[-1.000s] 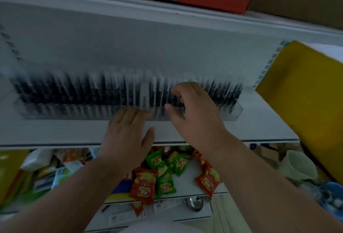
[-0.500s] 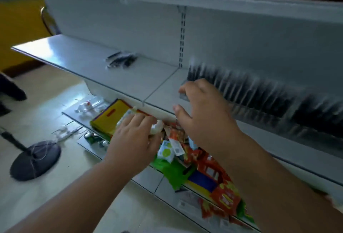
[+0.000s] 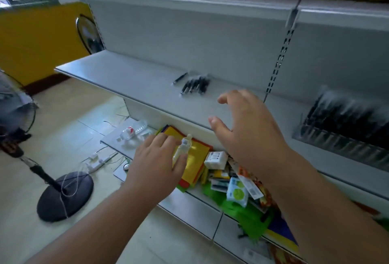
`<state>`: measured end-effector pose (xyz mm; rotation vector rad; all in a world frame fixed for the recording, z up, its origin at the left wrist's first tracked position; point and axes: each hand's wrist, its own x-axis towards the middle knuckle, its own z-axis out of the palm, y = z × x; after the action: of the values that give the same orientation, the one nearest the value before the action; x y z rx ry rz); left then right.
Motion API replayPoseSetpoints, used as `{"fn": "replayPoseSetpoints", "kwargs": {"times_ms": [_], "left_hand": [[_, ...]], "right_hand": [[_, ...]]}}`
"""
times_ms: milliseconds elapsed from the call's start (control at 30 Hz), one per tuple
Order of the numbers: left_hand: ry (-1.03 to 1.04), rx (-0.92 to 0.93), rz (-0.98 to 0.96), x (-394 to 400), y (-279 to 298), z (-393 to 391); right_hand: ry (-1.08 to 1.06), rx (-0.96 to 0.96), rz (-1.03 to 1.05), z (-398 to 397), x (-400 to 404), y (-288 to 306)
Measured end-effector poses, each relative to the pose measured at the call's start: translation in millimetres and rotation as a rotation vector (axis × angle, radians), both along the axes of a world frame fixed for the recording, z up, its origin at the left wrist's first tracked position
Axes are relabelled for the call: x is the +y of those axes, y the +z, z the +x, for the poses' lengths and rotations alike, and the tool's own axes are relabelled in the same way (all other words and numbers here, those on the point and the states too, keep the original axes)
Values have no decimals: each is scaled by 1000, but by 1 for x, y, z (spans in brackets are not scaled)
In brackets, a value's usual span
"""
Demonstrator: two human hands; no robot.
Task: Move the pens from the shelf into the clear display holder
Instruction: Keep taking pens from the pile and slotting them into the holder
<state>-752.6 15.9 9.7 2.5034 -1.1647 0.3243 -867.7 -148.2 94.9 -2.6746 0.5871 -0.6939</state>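
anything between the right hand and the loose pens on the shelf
Nothing visible. The right hand is open, its fingers spread above the shelf, and only bare shelf lies between it and the loose pens. The left hand is lower, in front of the shelf below, off that path.
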Motion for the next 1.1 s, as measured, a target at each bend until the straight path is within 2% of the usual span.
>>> {"fn": "replayPoseSetpoints", "kwargs": {"times_ms": [400, 533, 767, 967, 1100], "left_hand": [[54, 133, -14, -49, -2, 112], [3, 165, -49, -66, -2, 149], [-152, 161, 15, -121, -7, 236], [-231, 125, 171, -163, -16, 284], [-287, 153, 149, -166, -18, 309]], "right_hand": [[27, 61, 16, 129, -51, -10], [14, 69, 11, 163, -58, -15], [-182, 19, 14, 210, -65, -29], [-414, -2, 45, 229, -67, -41], [-469, -11, 71, 239, -59, -44]]}}
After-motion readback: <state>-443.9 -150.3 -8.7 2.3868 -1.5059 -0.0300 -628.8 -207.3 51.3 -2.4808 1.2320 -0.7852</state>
